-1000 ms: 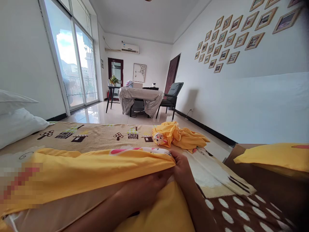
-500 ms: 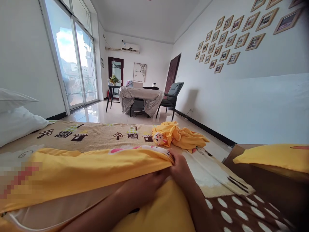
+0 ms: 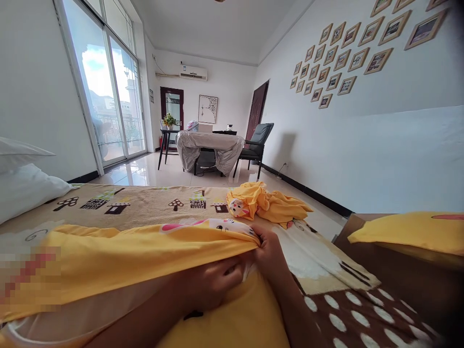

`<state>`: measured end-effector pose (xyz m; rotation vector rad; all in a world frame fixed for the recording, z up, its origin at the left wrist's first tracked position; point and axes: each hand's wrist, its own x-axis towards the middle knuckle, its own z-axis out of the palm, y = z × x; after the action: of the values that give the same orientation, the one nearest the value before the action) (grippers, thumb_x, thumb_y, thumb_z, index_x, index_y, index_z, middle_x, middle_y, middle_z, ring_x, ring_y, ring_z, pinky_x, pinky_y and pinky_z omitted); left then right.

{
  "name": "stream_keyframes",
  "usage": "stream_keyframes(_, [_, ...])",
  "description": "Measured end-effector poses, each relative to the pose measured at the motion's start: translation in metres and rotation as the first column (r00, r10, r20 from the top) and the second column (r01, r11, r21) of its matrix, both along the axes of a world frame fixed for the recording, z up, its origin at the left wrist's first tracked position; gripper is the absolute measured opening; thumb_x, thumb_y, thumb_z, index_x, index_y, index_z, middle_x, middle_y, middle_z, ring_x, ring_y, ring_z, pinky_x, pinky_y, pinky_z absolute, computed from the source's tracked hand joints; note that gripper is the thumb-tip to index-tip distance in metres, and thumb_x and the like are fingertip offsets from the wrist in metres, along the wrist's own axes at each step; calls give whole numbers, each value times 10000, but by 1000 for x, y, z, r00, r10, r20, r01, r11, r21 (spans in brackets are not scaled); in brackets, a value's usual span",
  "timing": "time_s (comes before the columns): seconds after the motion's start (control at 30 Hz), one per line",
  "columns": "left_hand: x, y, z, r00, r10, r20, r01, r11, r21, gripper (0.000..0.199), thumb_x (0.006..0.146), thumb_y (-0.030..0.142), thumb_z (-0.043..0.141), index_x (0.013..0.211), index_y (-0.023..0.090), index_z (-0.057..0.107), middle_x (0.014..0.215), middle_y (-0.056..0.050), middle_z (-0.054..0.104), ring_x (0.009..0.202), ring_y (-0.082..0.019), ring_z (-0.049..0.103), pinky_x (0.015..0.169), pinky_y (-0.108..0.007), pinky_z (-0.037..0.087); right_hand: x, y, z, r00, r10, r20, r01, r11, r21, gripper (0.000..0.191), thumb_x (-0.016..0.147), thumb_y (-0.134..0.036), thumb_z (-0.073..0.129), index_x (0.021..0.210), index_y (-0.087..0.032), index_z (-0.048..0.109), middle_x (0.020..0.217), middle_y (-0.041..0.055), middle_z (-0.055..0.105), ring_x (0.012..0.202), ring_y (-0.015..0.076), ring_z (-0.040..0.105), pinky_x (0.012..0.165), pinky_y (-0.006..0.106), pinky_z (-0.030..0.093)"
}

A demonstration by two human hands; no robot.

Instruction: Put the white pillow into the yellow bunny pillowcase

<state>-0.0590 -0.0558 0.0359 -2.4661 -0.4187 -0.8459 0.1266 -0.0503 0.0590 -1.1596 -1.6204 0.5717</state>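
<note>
A yellow pillowcase (image 3: 145, 251) with a cartoon cat face and pink print lies across the bed, its opening facing me. My right hand (image 3: 268, 246) pinches the upper edge of this opening near the cat face. Under that raised edge, my left hand (image 3: 217, 280) is at the mouth of the case, its fingers curled. What they hold, if anything, is hidden. Along my left forearm a pale beige inner pillow (image 3: 97, 304) with a whitish edge shows inside the opening. The lower yellow layer (image 3: 235, 324) spreads beneath both arms.
A crumpled yellow cloth (image 3: 275, 203) with a cat face lies on the patterned blanket (image 3: 145, 203). White pillows (image 3: 32, 191) are at the left. Another yellow pillow (image 3: 409, 234) rests on a brown surface at the right. Beyond the bed stand a covered table (image 3: 210, 140) and a chair (image 3: 259, 142).
My left hand has drawn back a little to the left and now shows more clearly under the edge. My right hand keeps its pinch on the pillowcase. The view has shifted slightly.
</note>
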Motion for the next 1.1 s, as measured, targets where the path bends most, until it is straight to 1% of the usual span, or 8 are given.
stream_keyframes(0.23, [4,-5,-1,998,-1,63,13,982,-191,374,831,121,426,1184,179,537,1087,-72,665,1031,-190,603,949,-310,469,3,1,-2,999,-39,34,38,999,25,165,618,-154,528,721,-175,655,653,-13,623,637,146,503,565,212,380])
stream_keyframes(0.3, [9,-10,3,991,25,133,32,910,-413,317,866,152,413,1151,199,543,1139,-64,646,1071,-178,582,956,-296,454,3,0,-2,997,-51,56,50,998,30,148,612,-153,528,699,-177,645,636,-16,610,622,141,488,552,211,363])
stream_keyframes(0.4, [15,-15,11,969,93,227,91,725,-683,204,910,208,397,976,202,589,938,-17,682,837,-125,612,790,-222,484,2,-3,0,993,-55,102,50,998,47,104,599,-144,523,642,-183,610,605,-21,585,599,132,459,535,211,331])
stream_keyframes(0.5, [19,-14,16,948,124,294,154,632,-760,184,894,246,453,798,180,595,682,23,618,610,-98,516,614,-193,434,1,-4,1,987,-35,160,27,998,54,66,590,-130,519,584,-182,559,567,-27,552,577,122,424,522,213,297])
stream_keyframes(0.57, [19,-12,17,948,107,299,181,593,-785,182,887,252,473,773,172,591,697,15,615,642,-102,521,630,-192,433,2,-3,1,984,-5,176,0,999,33,70,597,-127,510,595,-177,558,569,-30,550,576,119,418,523,213,287])
stream_keyframes(0.77, [18,-8,10,976,87,197,90,670,-737,193,902,182,405,965,196,587,1186,-68,619,1109,-190,543,958,-308,435,5,6,-4,989,52,136,-48,998,-30,183,607,-124,478,709,-164,625,630,-20,594,622,130,458,549,210,313])
stream_keyframes(0.93, [19,-7,5,985,128,112,-22,752,-659,237,902,190,410,1033,202,607,1206,-85,622,1136,-221,552,1009,-380,418,6,5,-5,995,52,80,-49,998,-48,175,604,-139,492,717,-170,622,622,-21,577,622,131,461,537,207,321])
stream_keyframes(1.1, [24,-5,11,955,196,223,50,635,-771,292,899,262,462,1137,267,632,1200,-3,641,1118,-192,571,1029,-345,407,5,0,-4,992,124,-30,-126,987,-96,96,644,-177,504,695,-167,584,630,-23,546,627,123,457,527,202,327])
